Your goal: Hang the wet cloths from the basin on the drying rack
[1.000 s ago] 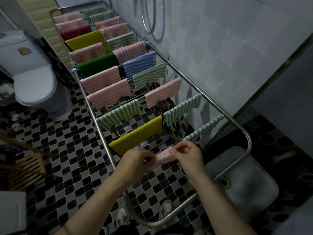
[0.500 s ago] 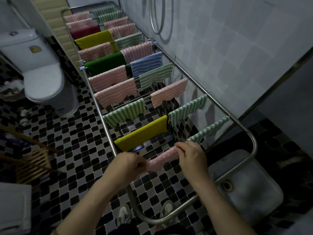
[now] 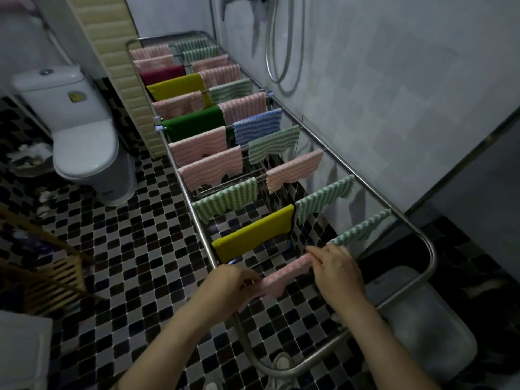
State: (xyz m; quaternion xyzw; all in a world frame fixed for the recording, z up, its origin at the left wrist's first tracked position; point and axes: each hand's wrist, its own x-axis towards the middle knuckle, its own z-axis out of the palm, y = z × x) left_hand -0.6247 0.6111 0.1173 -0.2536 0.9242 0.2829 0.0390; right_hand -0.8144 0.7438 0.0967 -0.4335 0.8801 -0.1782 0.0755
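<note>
A pink wavy-patterned cloth (image 3: pixel 284 274) stretches between my hands over a near bar of the long steel drying rack (image 3: pixel 430 249). My left hand (image 3: pixel 230 282) pinches its left end. Its right end is held by my right hand (image 3: pixel 336 270). Several cloths hang on the bars beyond, the closest being a yellow cloth (image 3: pixel 253 235) and a green striped cloth (image 3: pixel 360 228). The grey plastic basin (image 3: pixel 422 319) sits on the floor under the rack's near right corner; its inside looks bare.
A white toilet (image 3: pixel 81 136) stands at the left on the black-and-white tiled floor. A wooden slatted stand (image 3: pixel 47 277) is at the lower left. A shower hose (image 3: pixel 284 52) hangs on the tiled wall right of the rack. My shoes (image 3: pixel 281 364) show below.
My hands have moved apart and lowered the pink cloth onto the bar, spreading it wider. The camera has tilted up, showing more of the wall.
</note>
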